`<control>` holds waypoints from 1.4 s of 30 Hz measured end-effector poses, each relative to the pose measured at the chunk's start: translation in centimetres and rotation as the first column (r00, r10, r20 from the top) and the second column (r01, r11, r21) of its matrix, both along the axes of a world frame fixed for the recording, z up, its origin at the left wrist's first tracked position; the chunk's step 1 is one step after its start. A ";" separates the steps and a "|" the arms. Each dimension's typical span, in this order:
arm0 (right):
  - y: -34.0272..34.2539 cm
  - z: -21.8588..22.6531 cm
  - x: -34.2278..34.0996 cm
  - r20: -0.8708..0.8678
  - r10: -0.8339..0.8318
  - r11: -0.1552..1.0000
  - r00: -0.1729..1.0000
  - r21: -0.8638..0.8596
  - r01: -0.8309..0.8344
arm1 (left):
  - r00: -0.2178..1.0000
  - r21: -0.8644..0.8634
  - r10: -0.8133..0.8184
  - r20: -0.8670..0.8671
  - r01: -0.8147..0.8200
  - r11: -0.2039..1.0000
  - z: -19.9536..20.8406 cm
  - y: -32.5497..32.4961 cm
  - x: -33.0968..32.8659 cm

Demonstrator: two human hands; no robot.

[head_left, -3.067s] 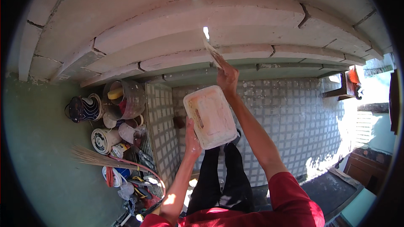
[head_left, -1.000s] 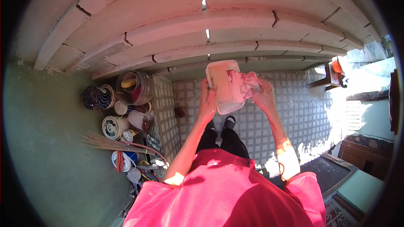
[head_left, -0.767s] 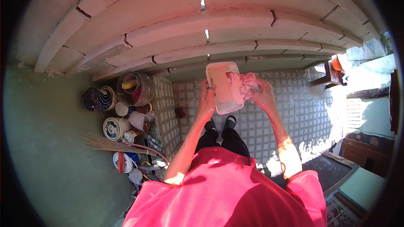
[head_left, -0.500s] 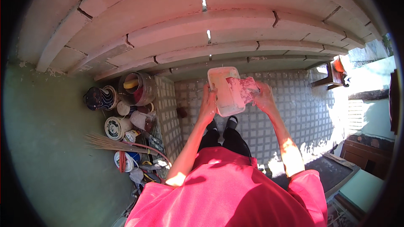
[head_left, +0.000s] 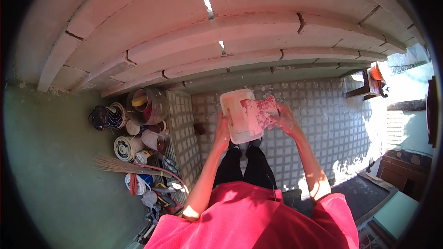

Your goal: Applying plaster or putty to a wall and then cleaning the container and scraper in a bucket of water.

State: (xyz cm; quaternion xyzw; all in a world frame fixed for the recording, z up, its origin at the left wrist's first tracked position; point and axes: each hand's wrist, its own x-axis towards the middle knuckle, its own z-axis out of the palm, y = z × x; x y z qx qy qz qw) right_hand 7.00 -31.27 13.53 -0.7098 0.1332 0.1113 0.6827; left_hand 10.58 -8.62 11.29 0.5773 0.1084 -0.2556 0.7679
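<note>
A shallow pale rectangular tub [head_left: 247, 139] with light paste smeared inside is held in front of my body, above my feet. My left hand [head_left: 222, 131] grips its left side, with the fingers partly hidden by the wall. In my right hand [head_left: 287, 121] is a red putty scraper [head_left: 264, 111] coated with pale paste, pinched at its right end. The scraper's left part lies over the tub's right half; whether it touches the paste I cannot tell. Both hands look dusted with residue.
Buckets [head_left: 128, 148], a clear bin [head_left: 159, 106] and a bundle of thin sticks [head_left: 120, 163] crowd the left wall. A ribbed wall [head_left: 212, 30] rises ahead. Underfoot is a tiled floor [head_left: 318, 124]. A wooden stool [head_left: 367, 87] stands far right, a dark tabletop [head_left: 355, 198] lower right.
The tub and both hands have shifted slightly left and lower in the picture. The scraper has moved with them, still over the tub's right side. The view has turned a little.
</note>
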 end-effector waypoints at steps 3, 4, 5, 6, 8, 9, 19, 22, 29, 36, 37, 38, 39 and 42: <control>-1.4 -3.0 1.7 -0.065 -0.160 0.900 0.985 0.400 0.172 | 0.987 -0.033 0.093 -0.133 -0.098 0.995 -3.3 0.7 1.1; -1.5 -4.9 2.4 0.014 -0.298 0.865 0.955 0.427 0.264 | 0.971 -0.050 0.179 -0.156 -0.189 0.981 -5.2 1.3 1.0; -1.6 -6.7 3.1 0.087 -0.429 0.817 0.899 0.461 0.345 | 0.947 -0.064 0.265 -0.180 -0.280 0.958 -7.1 2.0 0.9; -1.8 -7.9 4.3 0.080 -0.423 0.817 0.902 0.463 0.342 | 0.944 -0.057 0.273 -0.184 -0.287 0.956 -8.6 2.5 1.0; -2.6 -9.3 8.0 0.328 -0.624 0.758 0.709 0.472 0.449 | 0.914 -0.064 0.358 -0.193 -0.376 0.925 -10.9 2.6 1.3; -3.7 -10.8 9.3 0.329 -0.627 0.759 0.706 0.461 0.459 | 0.906 -0.076 0.370 -0.205 -0.391 0.917 -11.6 1.8 1.2; 0.1 -14.4 19.2 0.780 -0.516 0.484 0.354 -0.075 0.872 | 0.863 0.057 0.387 -0.324 -0.391 0.919 -17.2 3.7 -4.6; 2.0 -13.7 20.4 0.824 -0.412 0.473 0.388 -0.170 0.864 | 0.871 0.083 0.384 -0.308 -0.377 0.922 -18.2 4.3 -5.9; 5.3 -12.8 22.6 0.847 -0.293 0.501 0.444 -0.259 0.826 | 0.861 0.121 0.359 -0.360 -0.338 0.933 -18.3 5.4 -6.7; 5.4 -13.4 19.5 0.863 -0.229 0.582 0.451 -0.250 0.774 | 0.862 0.126 0.347 -0.370 -0.323 0.938 -17.5 4.7 -6.5; 4.4 -13.8 19.1 0.864 -0.231 0.582 0.447 -0.246 0.775 | 0.864 0.126 0.346 -0.366 -0.323 0.938 -17.4 4.6 -6.4; 3.4 -14.3 18.7 0.882 -0.277 0.526 0.381 -0.193 0.828 | 0.873 0.133 0.334 -0.356 -0.306 0.943 -17.1 4.7 -6.4; 2.5 -14.5 18.3 0.895 -0.317 0.465 0.313 -0.140 0.874 | 0.881 0.138 0.320 -0.348 -0.289 0.947 -16.8 4.7 -6.5; -0.5 -14.4 19.2 0.860 -0.379 0.429 0.341 -0.164 0.888 | 0.882 0.084 0.342 -0.324 -0.333 0.939 -16.3 4.1 -6.7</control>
